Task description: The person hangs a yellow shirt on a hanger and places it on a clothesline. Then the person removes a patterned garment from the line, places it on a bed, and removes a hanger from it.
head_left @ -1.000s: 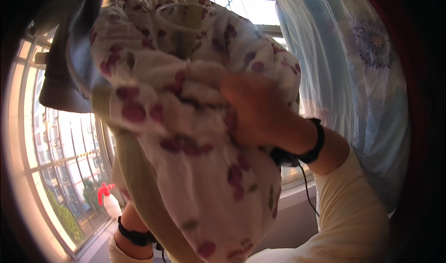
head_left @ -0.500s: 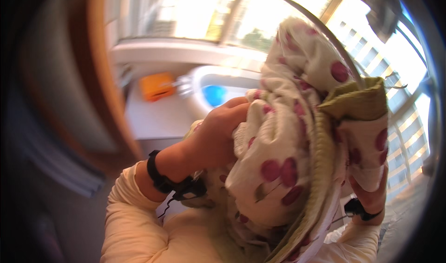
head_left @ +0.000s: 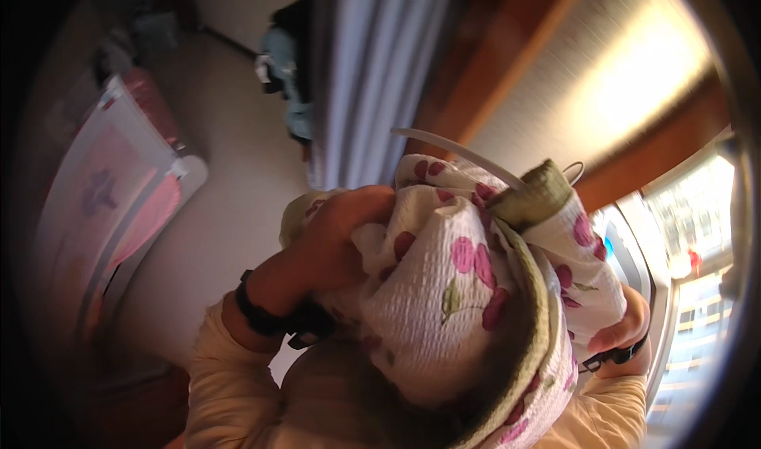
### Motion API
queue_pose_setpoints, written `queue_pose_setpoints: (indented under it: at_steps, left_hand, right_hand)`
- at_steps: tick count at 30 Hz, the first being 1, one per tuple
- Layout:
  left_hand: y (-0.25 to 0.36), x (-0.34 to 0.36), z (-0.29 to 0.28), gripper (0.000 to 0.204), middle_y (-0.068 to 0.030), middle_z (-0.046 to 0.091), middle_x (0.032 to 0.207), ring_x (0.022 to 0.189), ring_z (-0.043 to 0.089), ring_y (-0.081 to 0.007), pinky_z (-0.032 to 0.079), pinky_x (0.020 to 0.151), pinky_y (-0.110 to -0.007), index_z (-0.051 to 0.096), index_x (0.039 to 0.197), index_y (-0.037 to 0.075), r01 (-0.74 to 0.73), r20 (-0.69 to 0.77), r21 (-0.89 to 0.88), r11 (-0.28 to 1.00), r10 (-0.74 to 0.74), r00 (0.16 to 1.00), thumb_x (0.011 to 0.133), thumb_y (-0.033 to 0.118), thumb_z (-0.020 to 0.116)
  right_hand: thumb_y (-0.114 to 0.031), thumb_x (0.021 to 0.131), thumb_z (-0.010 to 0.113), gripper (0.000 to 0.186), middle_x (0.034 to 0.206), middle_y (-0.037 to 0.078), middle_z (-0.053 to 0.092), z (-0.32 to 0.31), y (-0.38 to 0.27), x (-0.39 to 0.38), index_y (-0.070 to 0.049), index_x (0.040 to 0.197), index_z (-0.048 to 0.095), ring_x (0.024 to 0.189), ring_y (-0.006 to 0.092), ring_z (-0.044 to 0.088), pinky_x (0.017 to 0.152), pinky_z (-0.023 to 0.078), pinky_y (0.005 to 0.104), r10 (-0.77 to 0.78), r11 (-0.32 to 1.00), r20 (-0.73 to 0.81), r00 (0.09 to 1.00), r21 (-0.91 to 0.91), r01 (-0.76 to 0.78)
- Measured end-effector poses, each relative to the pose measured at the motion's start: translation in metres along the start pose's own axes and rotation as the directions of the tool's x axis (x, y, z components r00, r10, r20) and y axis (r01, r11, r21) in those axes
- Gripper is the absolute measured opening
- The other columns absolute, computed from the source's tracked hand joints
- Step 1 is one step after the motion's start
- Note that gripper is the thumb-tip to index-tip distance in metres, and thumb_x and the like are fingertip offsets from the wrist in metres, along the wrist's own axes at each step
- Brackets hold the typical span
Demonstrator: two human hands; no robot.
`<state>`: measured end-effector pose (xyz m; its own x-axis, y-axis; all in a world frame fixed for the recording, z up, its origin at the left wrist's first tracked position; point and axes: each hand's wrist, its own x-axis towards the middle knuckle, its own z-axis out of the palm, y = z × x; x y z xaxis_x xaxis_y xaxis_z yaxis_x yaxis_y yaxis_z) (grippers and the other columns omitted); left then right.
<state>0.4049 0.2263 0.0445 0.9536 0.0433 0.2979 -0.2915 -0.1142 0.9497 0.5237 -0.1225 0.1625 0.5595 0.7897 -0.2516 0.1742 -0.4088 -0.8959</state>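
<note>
A bundled white garment (head_left: pixel 428 290) with a pink cherry print and green edging fills the space in front of my chest. My left hand (head_left: pixel 341 231) is closed on its left side, with the fingers buried in the folds. On the right, my right hand (head_left: pixel 628 322) holds the hanging part of the cloth from behind; its thumb shows and the other fingers are mostly hidden. A pale hanger (head_left: pixel 464 156) sticks out of the green-edged opening at the top, with a thin curved end beside it. Dark bands circle both wrists.
A greyish-purple curtain (head_left: pixel 380 68) hangs ahead, beside a wooden frame (head_left: pixel 507 61). Dark and teal clothes (head_left: pixel 292 61) show behind it. To the left stands a pink mesh-sided panel (head_left: pixel 107 187) on the pale floor (head_left: pixel 206 290). A bright window (head_left: pixel 690 322) lies at right.
My view has turned left, from the window and basin to the curtain and the pink panel. Both hands still hold the garment, which now sits a little lower in view.
</note>
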Motion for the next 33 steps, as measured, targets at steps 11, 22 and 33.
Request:
queue_pose_setpoints:
  at_steps: [11,22,33]
  left_hand:
    - [-0.043,-0.083,-0.293,0.043,-0.0075,0.063,0.115,0.103,0.06,-0.0153,0.048,0.091,-0.03,0.057,0.123,-0.001,0.04,-0.546,0.005,0.999,-0.031,0.837,0.083,0.008,0.07]
    - [-0.028,-0.082,-0.599,0.041,-0.0116,0.057,0.119,0.107,0.057,-0.021,0.05,0.09,-0.035,0.043,0.133,-0.003,-0.16,-0.805,-0.198,0.967,-0.067,0.59,0.098,0.018,0.047]
    - [-0.108,0.055,-0.932,0.022,-0.006,0.063,0.091,0.087,0.058,-0.0135,0.047,0.077,-0.029,0.063,0.101,0.003,-0.058,-0.713,0.309,0.949,0.272,0.646,0.082,0.013,0.069]
  right_hand:
    - [-0.007,0.068,0.071,0.086,0.14,0.017,0.049,0.186,-0.114,0.367,0.006,0.143,0.033,0.132,0.0292,0.043,0.11,0.03,0.0374,-0.202,0.86,0.672,0.713,0.469,-0.199]
    - [-0.013,0.075,0.067,0.076,0.135,0.014,0.053,0.35,-0.319,0.69,0.005,0.142,0.036,0.124,0.0239,0.049,0.105,0.034,0.0348,-0.415,0.843,0.677,0.607,0.537,-0.022]
    - [-0.021,0.069,0.073,0.085,0.136,0.014,0.05,0.436,-0.422,0.931,0.009,0.139,0.035,0.124,0.0224,0.047,0.105,0.034,0.0337,-0.598,0.8,0.486,0.637,0.404,0.443]
